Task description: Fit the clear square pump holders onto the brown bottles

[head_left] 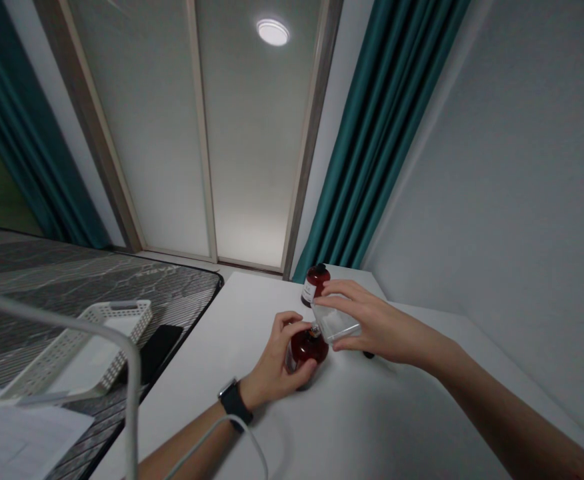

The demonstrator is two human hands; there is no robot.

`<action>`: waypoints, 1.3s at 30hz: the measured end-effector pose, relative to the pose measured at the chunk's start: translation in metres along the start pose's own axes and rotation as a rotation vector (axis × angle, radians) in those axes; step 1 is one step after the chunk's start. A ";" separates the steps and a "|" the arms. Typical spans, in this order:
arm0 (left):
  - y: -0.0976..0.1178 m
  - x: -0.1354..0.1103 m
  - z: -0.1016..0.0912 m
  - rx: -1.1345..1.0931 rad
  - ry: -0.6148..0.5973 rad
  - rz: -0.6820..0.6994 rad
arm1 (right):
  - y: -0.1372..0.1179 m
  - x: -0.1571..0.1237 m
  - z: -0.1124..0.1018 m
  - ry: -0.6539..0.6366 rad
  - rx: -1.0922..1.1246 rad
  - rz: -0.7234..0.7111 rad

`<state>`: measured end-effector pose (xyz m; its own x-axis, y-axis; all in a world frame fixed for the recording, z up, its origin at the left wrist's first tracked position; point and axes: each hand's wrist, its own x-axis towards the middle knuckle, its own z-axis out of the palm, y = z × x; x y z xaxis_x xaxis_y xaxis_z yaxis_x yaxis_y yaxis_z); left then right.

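Observation:
My left hand (pixel 285 357) is wrapped round a reddish-brown glass bottle (pixel 309 348) that stands on the white table. A dark watch sits on that wrist. In my right hand (pixel 365 313) is a clear, see-through container (pixel 336 323), tilted so that its end meets the mouth of the brown bottle. Whether liquid runs between them I cannot tell. Behind the hands stands a second brown bottle (pixel 316 285) with a white label and a black top. A small black object (pixel 369 355), perhaps a cap, shows partly under my right hand.
The white table (pixel 212 373) runs along the grey wall at right. To the left, a white perforated basket (pixel 85 353), a black flat object (pixel 158 353) and paper sheets (pixel 22 437) lie on a grey patterned surface. A white cable (pixel 135 387) crosses the foreground.

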<state>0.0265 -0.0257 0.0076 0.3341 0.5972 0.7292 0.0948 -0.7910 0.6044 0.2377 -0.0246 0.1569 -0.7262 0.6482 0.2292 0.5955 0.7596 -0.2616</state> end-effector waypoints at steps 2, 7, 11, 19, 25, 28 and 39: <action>0.000 0.000 0.000 0.001 -0.001 -0.002 | 0.000 0.000 0.000 -0.005 -0.008 -0.003; -0.001 0.000 0.000 -0.011 -0.001 0.013 | 0.000 0.000 0.000 -0.007 -0.010 0.000; -0.001 0.000 0.001 -0.012 -0.005 0.010 | 0.000 0.001 0.000 -0.012 -0.023 0.004; -0.002 0.000 0.001 -0.013 -0.006 0.011 | 0.001 0.001 0.000 -0.008 -0.027 -0.011; -0.002 0.000 0.001 -0.020 -0.002 0.013 | 0.004 0.001 0.001 -0.007 -0.026 -0.023; -0.003 0.000 0.001 -0.024 -0.001 0.016 | 0.003 0.002 0.001 -0.013 -0.033 -0.026; -0.001 0.001 0.001 -0.014 -0.005 0.015 | 0.000 0.003 -0.001 -0.028 -0.032 -0.012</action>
<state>0.0278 -0.0248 0.0071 0.3397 0.5847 0.7367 0.0769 -0.7979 0.5978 0.2358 -0.0221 0.1588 -0.7425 0.6375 0.2058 0.5967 0.7690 -0.2291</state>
